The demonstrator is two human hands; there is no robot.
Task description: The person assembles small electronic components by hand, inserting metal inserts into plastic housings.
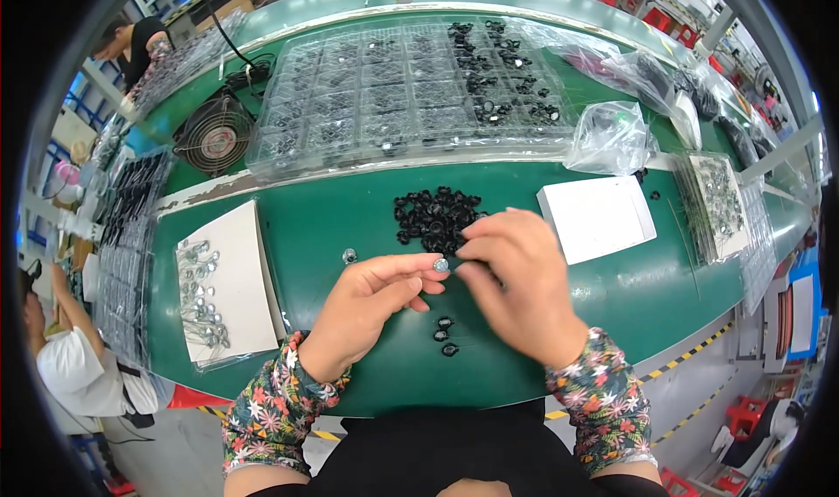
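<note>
Between the thumb and fingertips of my left hand (pixel 363 300) is a small silver round part (pixel 440 265), its shiny face turned up. My right hand (pixel 524 287) is close beside it, thumb and fingers curled in toward the part. Slight blur hides what those fingers hold, if anything. Just beyond both hands lies a pile of small black round caps (pixel 433 217). A few black pieces with thin wire leads (pixel 449 349) rest on the green tabletop (pixel 489 379) nearer me. Another loose silver part (pixel 350 256) lies left of the pile.
At left, a pale board (pixel 240 274) carries several silver parts with wire leads. A white box (pixel 597 219) sits at right, near a clear plastic bag (pixel 609 139). Clear compartment trays (pixel 376 86), some holding black pieces, line the raised shelf beside a black fan (pixel 217 134). Other people work at far left.
</note>
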